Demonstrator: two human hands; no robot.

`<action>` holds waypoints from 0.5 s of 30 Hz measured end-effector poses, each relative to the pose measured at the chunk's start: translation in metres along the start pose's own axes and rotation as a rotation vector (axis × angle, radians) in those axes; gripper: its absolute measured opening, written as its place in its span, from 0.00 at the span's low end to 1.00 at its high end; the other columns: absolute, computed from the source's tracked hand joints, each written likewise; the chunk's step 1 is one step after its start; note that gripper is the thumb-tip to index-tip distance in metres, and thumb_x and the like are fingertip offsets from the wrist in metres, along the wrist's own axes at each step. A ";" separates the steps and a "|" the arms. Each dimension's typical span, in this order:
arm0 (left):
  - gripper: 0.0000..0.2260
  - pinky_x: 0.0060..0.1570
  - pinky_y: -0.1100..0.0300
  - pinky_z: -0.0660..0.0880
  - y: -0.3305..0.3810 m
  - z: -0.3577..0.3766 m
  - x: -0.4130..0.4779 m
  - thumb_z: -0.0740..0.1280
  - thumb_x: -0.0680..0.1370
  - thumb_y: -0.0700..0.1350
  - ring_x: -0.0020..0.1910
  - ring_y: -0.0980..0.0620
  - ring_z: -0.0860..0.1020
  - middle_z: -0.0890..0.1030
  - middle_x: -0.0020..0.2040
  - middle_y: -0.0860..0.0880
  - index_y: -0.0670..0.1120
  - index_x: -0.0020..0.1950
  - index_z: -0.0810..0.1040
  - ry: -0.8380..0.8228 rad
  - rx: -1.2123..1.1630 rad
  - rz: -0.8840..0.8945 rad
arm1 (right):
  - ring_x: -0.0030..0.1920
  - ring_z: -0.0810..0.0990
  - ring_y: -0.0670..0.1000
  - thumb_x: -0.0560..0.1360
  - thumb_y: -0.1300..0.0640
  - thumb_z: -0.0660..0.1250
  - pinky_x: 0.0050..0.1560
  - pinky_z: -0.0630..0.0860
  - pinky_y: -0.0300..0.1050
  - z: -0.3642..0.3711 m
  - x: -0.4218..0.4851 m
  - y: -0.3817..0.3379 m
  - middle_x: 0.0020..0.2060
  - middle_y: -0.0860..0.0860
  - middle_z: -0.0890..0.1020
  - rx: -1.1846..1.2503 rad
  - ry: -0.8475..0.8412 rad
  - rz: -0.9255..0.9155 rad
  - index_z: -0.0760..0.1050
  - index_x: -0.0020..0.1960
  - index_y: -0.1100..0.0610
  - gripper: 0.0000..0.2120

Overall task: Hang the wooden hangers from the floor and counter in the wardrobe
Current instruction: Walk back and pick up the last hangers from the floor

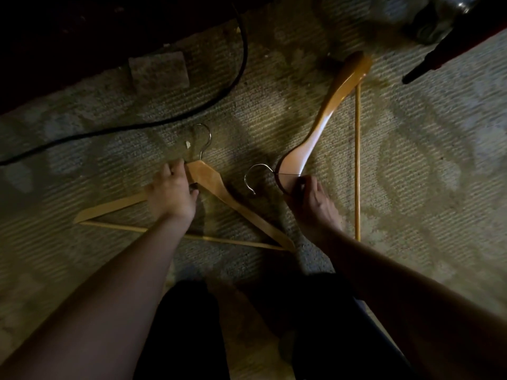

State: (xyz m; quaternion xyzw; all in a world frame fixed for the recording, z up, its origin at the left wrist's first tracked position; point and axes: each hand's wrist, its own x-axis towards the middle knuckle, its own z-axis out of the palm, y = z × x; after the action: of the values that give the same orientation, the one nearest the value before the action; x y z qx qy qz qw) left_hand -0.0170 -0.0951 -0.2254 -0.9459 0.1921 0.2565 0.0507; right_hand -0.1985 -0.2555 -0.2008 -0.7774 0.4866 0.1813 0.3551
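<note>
A black cable (219, 94) snakes over the carpet (411, 174) at the far left, curving up toward the dark furniture edge at the top. Just below it lies the first hanger (216, 185), flat on the carpet with its metal hook pointing away from the person. The left hand (171, 193) is down on its neck, fingers curled over the wood beside the hook — closed around it, as far as the dim light shows, though the hanger is not lifted.

To the right, the second hanger (329, 105) lies with one arm stretching toward the top right and its thin bar running straight down. The right hand (310, 196) pinches it at the neck, fingertips tight on the wood where the hook comes out; the hook curls left, close to the first hanger's right arm.

The risks, as I judge them: the two hangers sit near each other, so lifting both at once could catch that hook on the other's wood or bar. The first hanger's hook lies near the cable — a careless pull might snag it. A thin fingertip grip could also let the long second hanger swing and slip.
</note>
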 end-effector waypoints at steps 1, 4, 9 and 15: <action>0.28 0.59 0.43 0.69 0.000 0.001 0.000 0.70 0.73 0.46 0.64 0.38 0.69 0.69 0.66 0.40 0.47 0.70 0.63 0.001 -0.003 -0.014 | 0.56 0.75 0.60 0.75 0.42 0.61 0.49 0.71 0.52 0.000 0.000 0.001 0.56 0.54 0.75 0.002 0.002 -0.003 0.66 0.59 0.54 0.19; 0.23 0.59 0.43 0.70 -0.001 0.001 -0.006 0.71 0.72 0.48 0.61 0.37 0.71 0.72 0.62 0.40 0.47 0.65 0.69 -0.053 -0.055 -0.058 | 0.56 0.76 0.60 0.75 0.44 0.61 0.46 0.67 0.49 -0.002 -0.001 0.001 0.57 0.54 0.75 -0.021 -0.010 -0.014 0.66 0.60 0.54 0.18; 0.21 0.52 0.52 0.70 -0.004 -0.016 -0.035 0.72 0.72 0.50 0.57 0.41 0.73 0.72 0.58 0.41 0.40 0.59 0.74 -0.149 -0.197 0.119 | 0.50 0.76 0.60 0.76 0.45 0.61 0.43 0.68 0.49 -0.016 -0.016 -0.005 0.54 0.56 0.76 0.017 0.005 -0.044 0.66 0.58 0.55 0.17; 0.11 0.39 0.58 0.67 -0.017 -0.060 -0.074 0.73 0.71 0.47 0.45 0.47 0.75 0.74 0.42 0.49 0.44 0.50 0.78 -0.439 -0.473 0.250 | 0.46 0.74 0.54 0.76 0.49 0.63 0.44 0.74 0.52 -0.058 -0.054 -0.023 0.50 0.54 0.75 -0.014 -0.121 -0.083 0.64 0.60 0.56 0.17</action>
State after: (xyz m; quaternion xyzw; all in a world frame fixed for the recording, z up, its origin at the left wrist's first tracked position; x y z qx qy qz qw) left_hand -0.0415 -0.0665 -0.1366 -0.8229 0.2265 0.4954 -0.1616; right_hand -0.2066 -0.2568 -0.1186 -0.7871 0.4302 0.2161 0.3857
